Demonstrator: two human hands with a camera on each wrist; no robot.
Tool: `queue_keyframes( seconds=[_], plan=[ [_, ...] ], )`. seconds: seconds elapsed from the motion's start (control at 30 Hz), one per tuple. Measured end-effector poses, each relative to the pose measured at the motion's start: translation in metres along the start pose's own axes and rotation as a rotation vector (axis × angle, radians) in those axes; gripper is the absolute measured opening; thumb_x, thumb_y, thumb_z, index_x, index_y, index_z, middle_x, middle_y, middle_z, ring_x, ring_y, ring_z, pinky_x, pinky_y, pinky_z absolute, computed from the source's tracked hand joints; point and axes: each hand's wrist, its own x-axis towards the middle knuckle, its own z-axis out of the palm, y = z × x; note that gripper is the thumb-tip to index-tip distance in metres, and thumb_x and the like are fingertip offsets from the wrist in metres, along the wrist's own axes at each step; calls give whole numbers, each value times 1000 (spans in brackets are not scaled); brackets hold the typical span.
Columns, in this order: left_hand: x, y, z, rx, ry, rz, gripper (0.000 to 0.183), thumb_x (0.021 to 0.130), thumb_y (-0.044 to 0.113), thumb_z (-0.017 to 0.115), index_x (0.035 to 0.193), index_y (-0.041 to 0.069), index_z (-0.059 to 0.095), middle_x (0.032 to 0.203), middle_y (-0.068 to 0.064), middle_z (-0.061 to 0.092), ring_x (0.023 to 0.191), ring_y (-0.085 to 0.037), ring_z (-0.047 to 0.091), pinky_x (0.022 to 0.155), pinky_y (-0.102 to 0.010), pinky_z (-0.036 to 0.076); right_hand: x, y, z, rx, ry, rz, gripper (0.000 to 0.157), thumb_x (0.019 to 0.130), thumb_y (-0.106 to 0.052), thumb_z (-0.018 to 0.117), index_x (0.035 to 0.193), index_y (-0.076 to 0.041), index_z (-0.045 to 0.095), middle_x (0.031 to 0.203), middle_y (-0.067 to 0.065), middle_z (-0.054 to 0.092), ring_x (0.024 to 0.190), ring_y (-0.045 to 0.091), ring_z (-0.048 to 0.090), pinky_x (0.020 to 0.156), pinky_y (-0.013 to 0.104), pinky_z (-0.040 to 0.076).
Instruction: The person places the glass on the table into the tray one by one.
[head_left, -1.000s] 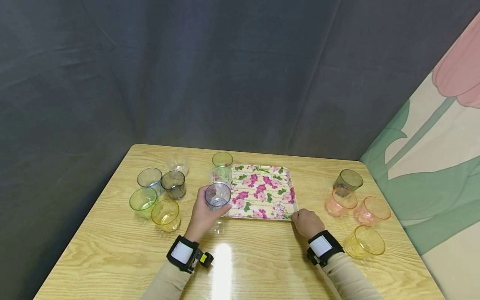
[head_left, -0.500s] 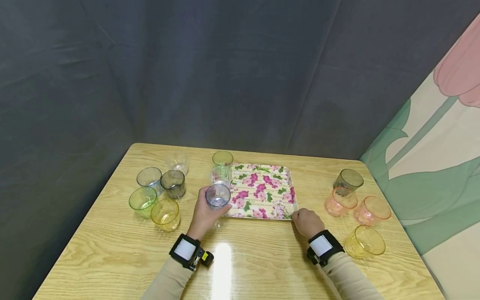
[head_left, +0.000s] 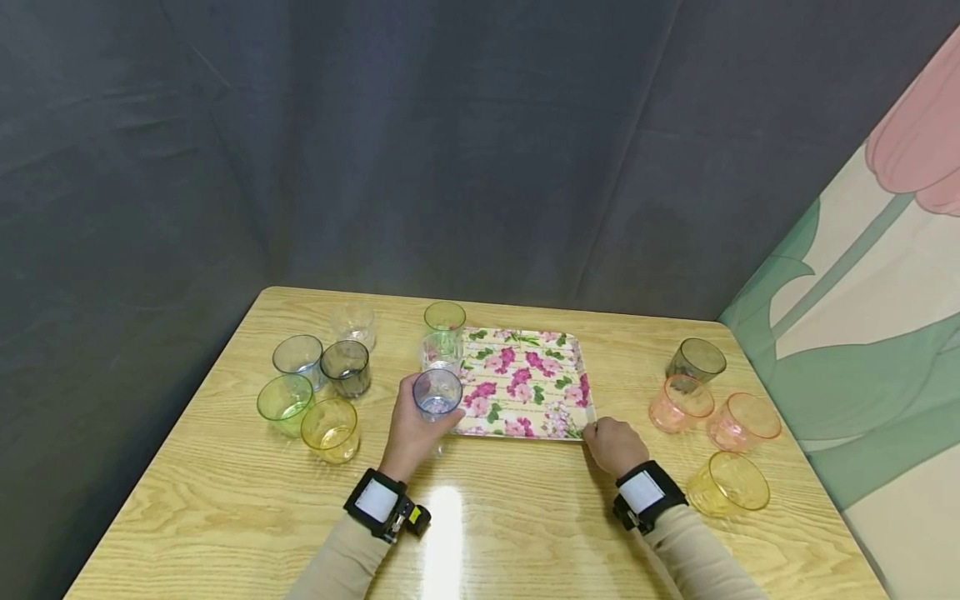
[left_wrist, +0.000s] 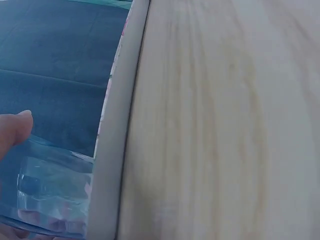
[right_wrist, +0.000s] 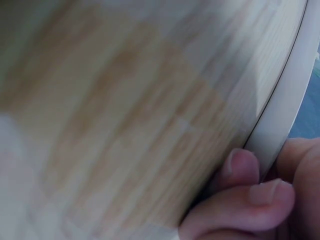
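My left hand [head_left: 408, 433] holds a blue-tinted glass [head_left: 437, 400] upright at the front left corner of a flowered tray [head_left: 525, 387]. Its thumb [left_wrist: 16, 131] lies along the near side of the glass in the left wrist view; the other fingers are mostly hidden. Behind that glass, along the tray's left side, stand a clear glass [head_left: 441, 354] and a green glass [head_left: 446, 318] in a row. At the tray's front right corner, my right hand [head_left: 617, 447] grips the rim, with curled fingers [right_wrist: 240, 205] under the edge in the right wrist view.
Left on the wooden table [head_left: 510, 533] stand several glasses, including a grey one [head_left: 347, 371], a light green one [head_left: 287, 404] and a yellow one [head_left: 331, 429]. To the right are an olive glass [head_left: 696, 361], two pink glasses [head_left: 681, 406] and a yellow glass [head_left: 727, 485].
My left wrist has shifted slightly to the right, while the blue-tinted glass stays almost in place. The right hand keeps its grip on the tray.
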Motion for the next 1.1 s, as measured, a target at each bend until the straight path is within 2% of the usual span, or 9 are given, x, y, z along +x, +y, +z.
queue_keyframes(
  seconds=[0.3, 0.47, 0.63, 0.73, 0.87, 1.1],
  plan=[
    [0, -5, -1, 43, -5, -1, 89, 67, 26, 84, 136, 7, 32, 134, -24, 45, 120, -35, 44, 102, -57, 39, 1, 1, 0, -3, 2, -10, 41, 94, -19, 38, 54, -13, 41, 49, 1, 35, 43, 17, 36, 41, 28, 25],
    [-1, -6, -2, 36, -17, 1, 100, 67, 31, 84, 144, 8, 24, 141, -26, 37, 126, -37, 38, 106, -58, 34, 0, 1, 0, -3, 3, -5, 40, 93, -19, 38, 54, -13, 41, 50, 1, 35, 43, 17, 36, 41, 28, 25],
    [-2, -6, -2, 62, -24, -24, 118, 66, 36, 84, 151, 15, 4, 152, -24, 20, 134, -37, 24, 111, -58, 24, 1, 1, 1, 7, 3, 0, 40, 93, -19, 38, 53, -15, 38, 49, -1, 32, 43, 15, 31, 41, 26, 23],
    [-3, -5, -3, 64, -13, -35, 125, 64, 39, 85, 152, 18, -2, 151, -23, 20, 134, -36, 23, 111, -58, 24, 1, 2, 2, 6, 0, 0, 41, 93, -19, 38, 52, -15, 38, 49, -1, 32, 43, 14, 30, 41, 26, 22],
    [-6, -3, -5, 47, 9, -40, 127, 65, 39, 84, 151, 23, -7, 152, -21, 16, 135, -35, 21, 109, -60, 26, 1, 2, 2, 8, -7, -4, 41, 93, -19, 37, 52, -15, 38, 48, -1, 32, 43, 14, 30, 41, 26, 23],
    [-14, 3, -8, 67, 41, -2, 130, 65, 40, 84, 147, 34, -18, 157, -17, -5, 139, -39, 3, 106, -69, 21, 1, 2, 0, 5, -16, 2, 41, 93, -20, 37, 53, -14, 39, 49, 0, 33, 43, 15, 33, 41, 27, 24]
  ],
)
